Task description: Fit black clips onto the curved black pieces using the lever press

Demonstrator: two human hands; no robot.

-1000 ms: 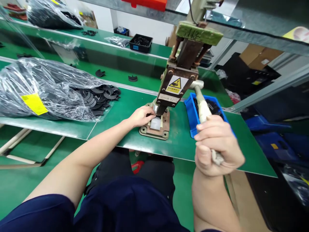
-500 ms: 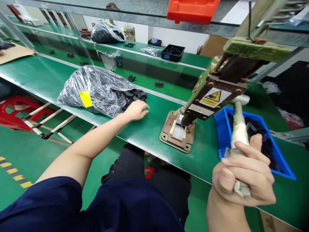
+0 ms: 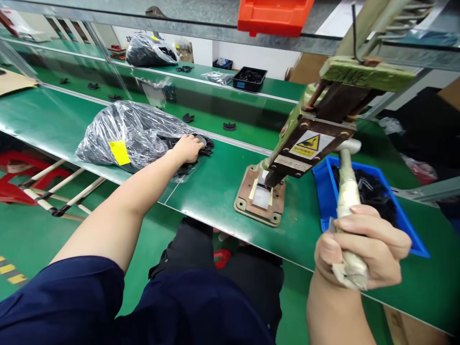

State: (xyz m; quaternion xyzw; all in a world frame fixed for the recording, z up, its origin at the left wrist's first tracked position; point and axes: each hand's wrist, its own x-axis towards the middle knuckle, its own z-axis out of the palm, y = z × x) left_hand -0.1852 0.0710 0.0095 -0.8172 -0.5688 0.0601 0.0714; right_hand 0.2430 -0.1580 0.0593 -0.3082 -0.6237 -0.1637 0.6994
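My left hand [image 3: 188,147] is at the mouth of a clear plastic bag [image 3: 132,129] with a yellow label. Its fingers curl over a black curved part [image 3: 202,139] on top of the heap spilling from the bag; the fingertips are partly hidden. On the right, my right hand [image 3: 362,247] is wrapped around the tape-covered lever [image 3: 348,184] of a green hand press [image 3: 305,129]. Under the press ram, a light metal plate [image 3: 261,196] sits on the brown base [image 3: 244,203].
A blue bin [image 3: 409,235] of black parts stands right of the press, behind my right hand. Several black curved parts [image 3: 229,126] lie on the green strip behind the bench. A shelf with an orange bin [image 3: 275,17] hangs above; a black tray [image 3: 249,79] sits farther back.
My left hand has moved left and up from the bench beside the bag onto the black parts, its fingers curling. My right hand keeps its hold on the lever. The view has shifted slightly.
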